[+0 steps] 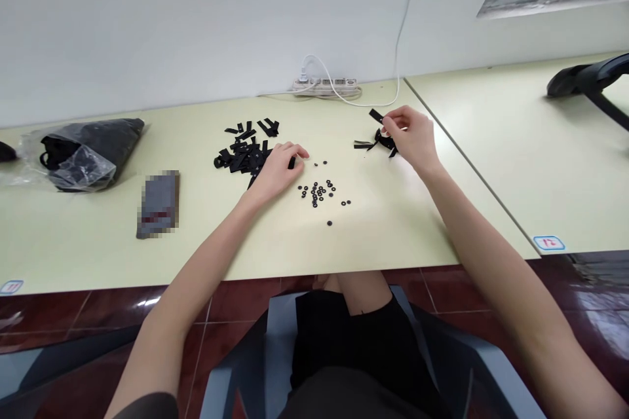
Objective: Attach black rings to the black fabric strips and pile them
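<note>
My right hand [410,137] pinches a short black fabric strip [376,116] by one end. Below its fingers lies a small heap of black strips [363,145], partly covered by the hand. My left hand [281,169] rests low over the table beside a larger pile of black strips [240,156]. A dark strip end [292,162] shows between its thumb and fingers; the rest of that piece is hidden. Several small round black pieces with centre holes, like washers [319,191], are scattered on the table between my hands.
The pale yellow table [393,229] runs along a white wall. A power strip [327,86] with a white cable [403,26] lies at the back. To the left are a blurred grey packet [160,203] and a plastic bag with black contents [93,150]. A black stand [584,82] is far right.
</note>
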Motion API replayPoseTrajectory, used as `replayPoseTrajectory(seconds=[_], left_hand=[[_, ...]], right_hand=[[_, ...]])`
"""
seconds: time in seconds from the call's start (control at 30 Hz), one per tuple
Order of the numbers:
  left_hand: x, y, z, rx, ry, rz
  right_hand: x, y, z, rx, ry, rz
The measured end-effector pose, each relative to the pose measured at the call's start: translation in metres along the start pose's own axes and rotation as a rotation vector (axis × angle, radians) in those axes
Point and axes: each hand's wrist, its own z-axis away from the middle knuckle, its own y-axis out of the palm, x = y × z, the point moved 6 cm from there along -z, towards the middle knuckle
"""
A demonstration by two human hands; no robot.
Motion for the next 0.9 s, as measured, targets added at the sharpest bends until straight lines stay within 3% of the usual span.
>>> replayPoseTrajectory(seconds=[0.1,0.2,0.23,0.4,0.5,0.6,0.73,0.9], left_hand=[[0.003,0.002,0.0,0.025,0.004,-0.021],[-0.002,0.008,0.002,0.096,0.032,0.01],[-0.005,0.011,0.002,0.127,0.046,0.032],[-0.018,0.017,0.005,0.198,0.068,0.148],[-0.018,0.014,0.004,0.201,0.001,0.253],[-0.009,0.001,0.001,0.117,-0.081,0.301],[0.009,-0.024,-0.001,-0.076,-0.071,0.063],[0.026,-0.021,0.003,0.03,-0.115,-0.052]], right_hand=[[-0.014,-0.014,-0.008,-0.102,-0.062,0.243],[-0.004,-0.005,-0.001,-0.101,-0.185,0.357],[0.003,0.005,0.005,-0.034,-0.223,0.34],[0.044,0.081,0.062,0.539,-0.365,0.181],[0.059,0.103,0.086,0.687,-0.396,0.131],[0.064,0.103,0.094,0.715,-0.364,0.089],[0.068,0.099,0.1,0.794,-0.294,0.013],[0.071,0.097,0.1,0.747,-0.243,-0.005]])
